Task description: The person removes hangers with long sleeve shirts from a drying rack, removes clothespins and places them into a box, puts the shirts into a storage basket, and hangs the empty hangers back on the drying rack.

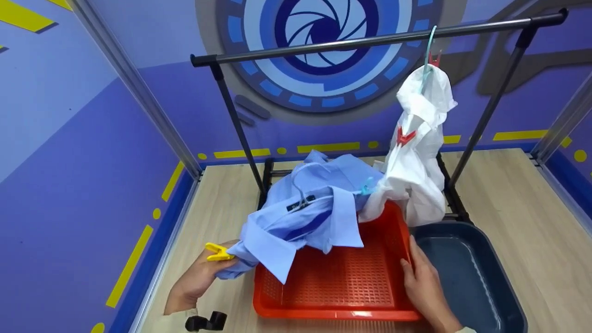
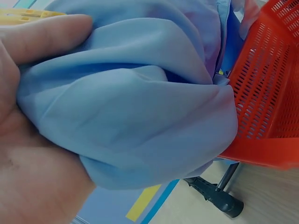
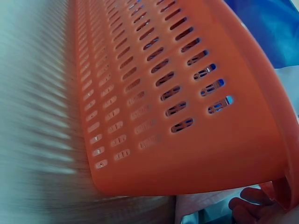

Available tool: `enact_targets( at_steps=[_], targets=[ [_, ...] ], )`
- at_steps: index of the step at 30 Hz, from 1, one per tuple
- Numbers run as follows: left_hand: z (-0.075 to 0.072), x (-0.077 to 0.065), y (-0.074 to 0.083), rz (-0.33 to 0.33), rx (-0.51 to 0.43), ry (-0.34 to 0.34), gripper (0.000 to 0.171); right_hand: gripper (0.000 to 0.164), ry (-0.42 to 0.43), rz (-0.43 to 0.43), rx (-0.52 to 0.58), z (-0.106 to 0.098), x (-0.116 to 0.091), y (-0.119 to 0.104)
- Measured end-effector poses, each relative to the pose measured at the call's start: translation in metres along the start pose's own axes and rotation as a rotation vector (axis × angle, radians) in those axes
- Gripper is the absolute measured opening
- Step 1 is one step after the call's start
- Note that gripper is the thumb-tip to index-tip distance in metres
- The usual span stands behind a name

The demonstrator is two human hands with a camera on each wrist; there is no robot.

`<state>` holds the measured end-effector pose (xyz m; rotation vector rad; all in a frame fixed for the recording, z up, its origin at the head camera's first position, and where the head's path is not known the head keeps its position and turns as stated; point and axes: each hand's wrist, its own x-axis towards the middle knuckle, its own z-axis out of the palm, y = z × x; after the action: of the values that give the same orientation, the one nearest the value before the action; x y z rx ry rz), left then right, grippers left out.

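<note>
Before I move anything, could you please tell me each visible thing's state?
Rack: standing.
White cloth: hanging from rack, bunched.
Lower red clip: gripping white cloth.
Shirt: rumpled, on a hanger, off the rack.
Yellow clip: clipped to shirt.
Basket: open side up, partly under shirt.
Tray: open side up.
Left hand: holding shirt.
Right hand: holding basket rim.

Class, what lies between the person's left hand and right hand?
Between them, the head view shows part of the blue shirt, gripped by the left hand, then the red basket.
</note>
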<state>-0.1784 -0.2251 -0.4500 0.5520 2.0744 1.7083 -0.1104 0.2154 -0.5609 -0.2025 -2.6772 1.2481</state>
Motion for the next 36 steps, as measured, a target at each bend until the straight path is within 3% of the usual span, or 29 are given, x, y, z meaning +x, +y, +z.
enact_targets(
  at_steps=[7, 13, 20, 26, 31, 36],
  targets=[
    [0.000, 0.000, -0.005, 0.039, 0.096, -0.056, 0.017, 0.064, -0.009, 0.004, 0.011, -0.001, 0.000, -0.001],
    [0.002, 0.001, -0.007, 0.070, 0.184, -0.092, 0.012, 0.066, -0.091, 0.068, 0.037, -0.004, 0.001, -0.002],
    [0.009, 0.005, -0.001, -0.011, 0.247, -0.138, 0.019, 0.069, -0.170, 0.148, 0.060, -0.005, 0.004, -0.003],
    [0.014, 0.009, 0.004, -0.040, 0.265, -0.149, 0.021, 0.069, -0.181, 0.174, 0.074, -0.006, 0.004, -0.003],
    [0.020, 0.014, 0.005, -0.022, 0.289, -0.164, 0.023, 0.066, -0.086, 0.097, 0.042, -0.003, 0.002, -0.002],
    [0.026, 0.021, 0.004, 0.035, 0.340, -0.196, 0.029, 0.054, 0.178, -0.020, -0.014, 0.004, -0.003, -0.002]
  ],
)
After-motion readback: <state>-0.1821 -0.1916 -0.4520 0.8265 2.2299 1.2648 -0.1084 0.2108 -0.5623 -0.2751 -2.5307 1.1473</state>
